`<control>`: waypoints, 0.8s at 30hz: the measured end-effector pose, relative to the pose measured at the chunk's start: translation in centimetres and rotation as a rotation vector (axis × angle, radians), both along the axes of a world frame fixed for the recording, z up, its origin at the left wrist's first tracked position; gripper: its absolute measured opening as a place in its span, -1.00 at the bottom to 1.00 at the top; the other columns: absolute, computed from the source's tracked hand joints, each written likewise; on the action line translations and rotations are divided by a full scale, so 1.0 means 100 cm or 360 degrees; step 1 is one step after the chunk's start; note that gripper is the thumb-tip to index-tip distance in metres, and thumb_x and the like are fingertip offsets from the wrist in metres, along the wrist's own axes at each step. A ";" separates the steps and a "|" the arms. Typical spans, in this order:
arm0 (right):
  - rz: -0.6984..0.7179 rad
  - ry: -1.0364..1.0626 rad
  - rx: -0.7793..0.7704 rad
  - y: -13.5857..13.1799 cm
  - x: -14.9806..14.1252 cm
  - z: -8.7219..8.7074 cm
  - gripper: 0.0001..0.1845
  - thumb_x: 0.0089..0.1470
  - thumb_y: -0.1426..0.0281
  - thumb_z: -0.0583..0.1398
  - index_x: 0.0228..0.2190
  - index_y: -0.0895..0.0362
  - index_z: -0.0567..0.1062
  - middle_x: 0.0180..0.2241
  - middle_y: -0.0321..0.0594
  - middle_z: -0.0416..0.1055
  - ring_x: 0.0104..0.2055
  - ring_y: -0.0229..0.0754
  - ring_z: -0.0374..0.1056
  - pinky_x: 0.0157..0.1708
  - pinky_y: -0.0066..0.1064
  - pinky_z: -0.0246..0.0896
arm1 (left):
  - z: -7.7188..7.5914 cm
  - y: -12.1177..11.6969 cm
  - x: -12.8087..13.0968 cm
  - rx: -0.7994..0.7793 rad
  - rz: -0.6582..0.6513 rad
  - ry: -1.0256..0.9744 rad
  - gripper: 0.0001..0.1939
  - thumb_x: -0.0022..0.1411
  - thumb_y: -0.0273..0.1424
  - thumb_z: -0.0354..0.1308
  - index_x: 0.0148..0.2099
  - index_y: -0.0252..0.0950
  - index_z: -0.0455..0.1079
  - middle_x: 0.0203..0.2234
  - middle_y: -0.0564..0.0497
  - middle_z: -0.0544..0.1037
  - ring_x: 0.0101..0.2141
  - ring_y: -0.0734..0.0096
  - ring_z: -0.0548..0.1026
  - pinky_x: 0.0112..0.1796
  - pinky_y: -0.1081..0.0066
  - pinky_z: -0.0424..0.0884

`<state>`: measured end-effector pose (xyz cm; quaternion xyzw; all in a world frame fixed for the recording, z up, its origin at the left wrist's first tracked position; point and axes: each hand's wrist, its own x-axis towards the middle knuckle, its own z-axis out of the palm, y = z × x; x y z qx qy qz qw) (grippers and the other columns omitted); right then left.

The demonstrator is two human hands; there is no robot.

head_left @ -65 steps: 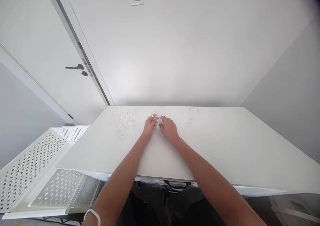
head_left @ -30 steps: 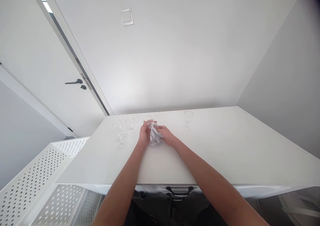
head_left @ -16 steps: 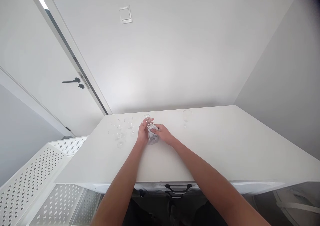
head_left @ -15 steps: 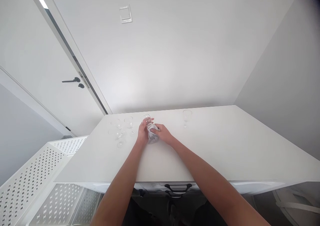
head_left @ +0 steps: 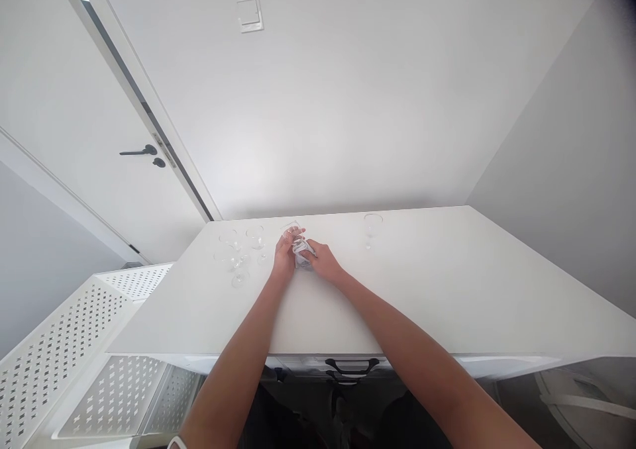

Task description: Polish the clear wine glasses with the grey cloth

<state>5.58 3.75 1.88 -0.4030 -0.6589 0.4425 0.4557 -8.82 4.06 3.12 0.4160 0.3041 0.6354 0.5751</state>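
Note:
Both my hands meet over the far middle of a white table [head_left: 397, 297]. My left hand [head_left: 283, 257] is closed round a clear stemmed glass [head_left: 291, 231], whose bowl shows above my fingers. My right hand [head_left: 322, 261] grips a small grey-white cloth [head_left: 301, 251] bunched against that glass. A group of clear stemmed glasses [head_left: 237, 250] stands just left of my left hand. One more clear glass [head_left: 372, 226] stands alone to the right, near the wall.
A white perforated metal rack [head_left: 74, 343] sits low at the table's left. A white door with a dark handle [head_left: 139, 151] is at the back left. A light switch [head_left: 250, 14] hangs on the wall. Dark handles [head_left: 350, 369] show under the table's near edge.
The cloth hung lower below my hands a second ago; now it is bunched tighter against the glass. My hands have shifted slightly farther from me. The view drifted a little.

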 end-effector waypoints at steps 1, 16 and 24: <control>0.0042 0.0114 -0.0117 -0.001 0.001 0.002 -0.61 0.10 0.03 0.23 -0.47 0.08 0.34 -0.49 -0.33 0.29 -0.42 -0.21 0.15 -0.37 -0.37 0.05 | 0.000 0.000 0.000 0.0001 -0.0036 -0.0036 -0.51 0.23 0.03 0.26 0.00 -0.24 0.53 0.04 -0.15 0.55 -0.14 0.25 0.51 -0.20 0.28 0.45; -0.0379 0.1109 -0.0627 0.005 0.010 0.008 -0.52 -0.05 -0.04 0.36 -0.25 0.05 0.49 -0.26 -0.22 0.49 -0.26 -0.15 0.39 -0.36 -0.37 0.29 | 0.000 0.002 -0.007 0.0225 0.0091 -0.0140 -0.49 0.20 0.03 0.31 0.06 -0.17 0.46 0.20 -0.19 0.46 -0.17 0.35 0.53 -0.16 0.30 0.39; -0.0102 0.0903 -0.0441 -0.001 0.007 0.015 -0.43 0.17 -0.15 0.11 0.00 -0.02 0.37 0.04 -0.12 0.44 -0.02 -0.06 0.43 -0.25 -0.29 0.41 | 0.007 -0.007 0.003 0.0263 0.0256 0.0112 -0.50 0.04 -0.24 0.48 -0.05 -0.17 0.33 0.04 -0.16 0.55 -0.06 0.16 0.57 -0.12 0.23 0.45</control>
